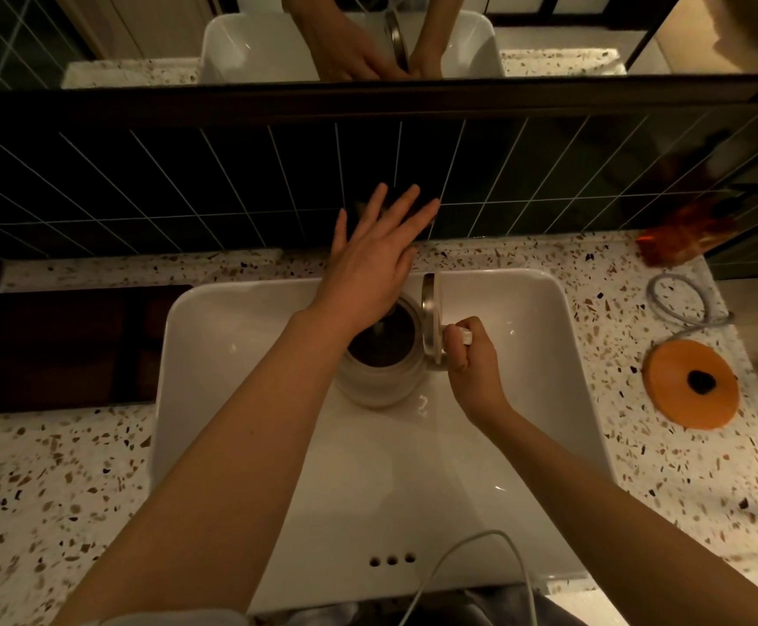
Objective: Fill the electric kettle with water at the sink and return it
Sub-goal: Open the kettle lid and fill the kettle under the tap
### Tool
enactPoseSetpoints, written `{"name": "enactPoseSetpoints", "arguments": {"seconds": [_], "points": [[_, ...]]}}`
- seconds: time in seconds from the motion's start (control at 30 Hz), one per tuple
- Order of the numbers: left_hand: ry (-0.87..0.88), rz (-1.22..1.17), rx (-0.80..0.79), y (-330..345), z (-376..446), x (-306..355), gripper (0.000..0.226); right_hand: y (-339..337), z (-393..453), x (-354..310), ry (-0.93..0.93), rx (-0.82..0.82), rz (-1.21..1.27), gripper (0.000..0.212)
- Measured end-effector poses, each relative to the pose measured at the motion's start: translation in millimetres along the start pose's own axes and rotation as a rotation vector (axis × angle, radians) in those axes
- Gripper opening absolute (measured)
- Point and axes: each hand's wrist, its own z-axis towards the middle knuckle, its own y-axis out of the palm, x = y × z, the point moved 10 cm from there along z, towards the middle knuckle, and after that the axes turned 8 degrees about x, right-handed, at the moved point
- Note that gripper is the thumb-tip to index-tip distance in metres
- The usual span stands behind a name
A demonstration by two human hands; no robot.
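Your white cable runs off the bottom edge, its ends cut off. In the glossy white sink at centre frame stands your pale kettle, lid tipped up; your right hand is clenched around its handle. Your left hand, fingers spread wide, hides the tap. On the speckled terrazzo counter at right sits the round orange base. Dark tiles rise behind.

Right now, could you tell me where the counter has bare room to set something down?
Free: the speckled counter left of the sink, and its near-right corner. Crowded: the right side, taken by the orange kettle base, its grey cord and an amber bottle.
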Motion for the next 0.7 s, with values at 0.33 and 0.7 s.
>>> {"name": "enactPoseSetpoints", "arguments": {"seconds": [0.33,0.7], "points": [[0.028,0.093,-0.004,13,-6,4,0.055,-1,4,0,0.004,0.007,-0.010,0.016],[-1.059,-0.816,0.486,23,-128,-112,0.051,-1,4,-5,-0.019,0.000,-0.007,0.019]]}}
